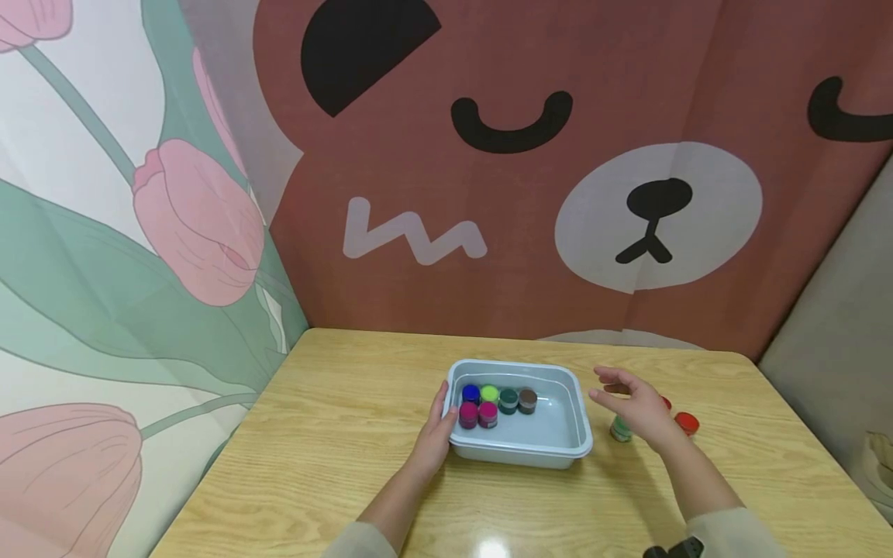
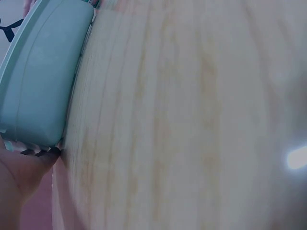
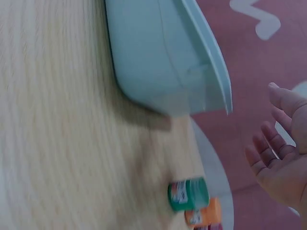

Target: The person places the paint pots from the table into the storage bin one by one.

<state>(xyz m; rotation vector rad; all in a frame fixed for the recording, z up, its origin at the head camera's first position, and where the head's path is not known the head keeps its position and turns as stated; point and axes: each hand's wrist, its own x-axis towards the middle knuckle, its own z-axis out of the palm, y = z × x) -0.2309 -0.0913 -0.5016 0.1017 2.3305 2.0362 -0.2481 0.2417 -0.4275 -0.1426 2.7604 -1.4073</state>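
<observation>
Head view: the fingers of the left hand (image 1: 432, 443) are gripping a light blue tray (image 1: 551, 430) at its left end, the thumb lying at the rim and the other fingers running along the outer wall. Inside the tray, six small jars are standing close together, just right of these fingers. A magenta jar (image 1: 468, 415) is sitting nearest the thumb, with a second magenta jar (image 1: 487, 416) beside it. Behind this pair, a row is leading away rightward from the left fingers: a blue jar (image 1: 470, 394), a lime jar (image 1: 490, 394), a dark green jar (image 1: 508, 401) and a brown jar (image 1: 527, 401).

The fingers of the right hand (image 1: 640, 411) are hanging loosely bent and parted in the air, near the tray's right end. Below them, a green jar (image 1: 620, 431) is standing on the desk (image 1: 349, 434), partly covered by the hand. A red-topped jar (image 1: 687, 423) is standing to the right of these fingers, and another red-topped jar (image 1: 667, 403) is showing only in part behind the hand.

Right wrist view: the fingers are curving well apart from the green jar and an orange jar (image 3: 205, 214) just beside it; whether the latter is matching a red-topped jar, one cannot tell. Beyond both hands, a bear-print curtain (image 1: 516, 194) is hanging behind the desk.
</observation>
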